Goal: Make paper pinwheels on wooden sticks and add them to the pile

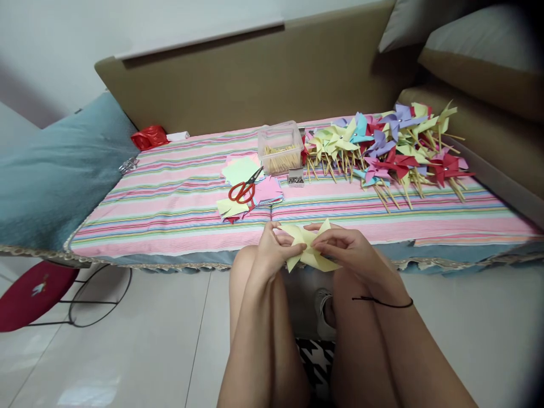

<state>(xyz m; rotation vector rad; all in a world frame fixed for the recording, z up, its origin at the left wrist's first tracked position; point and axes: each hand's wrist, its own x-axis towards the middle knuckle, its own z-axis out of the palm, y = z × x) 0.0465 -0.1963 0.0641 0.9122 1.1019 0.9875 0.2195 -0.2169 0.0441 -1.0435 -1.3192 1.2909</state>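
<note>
Over the lap: pale yellow paper (313, 258), cut and part folded, its points splayed around the middle
Left fingers: those of the left hand (272, 246) are closed on the paper's left side, thumb near its middle
Right fingers: those of the right hand (346, 243) pinch it right of the middle, tips together
Step in hand: seemingly gathering the points inward
Next move: calls, I judge, for a light, steady pinch, lest the folds spring open
Floor: pale tiles (170, 340), a red stool (25, 300) at left
Striped cloth: pink (182, 187), slightly rumpled
Scissors: red-handled (246, 190), lying across coloured paper sheets (268, 190)
Containers: a small box (296, 185) of metal bits, just beyond it a clear tub (272, 133) of sticks (283, 160)
Pinwheels: a many-coloured heap (399, 164) at right
Far left: red bag (149, 137) beside a white item (177, 136)
Behind: brown backrest (255, 79), then a pale wall (127, 28)
</note>
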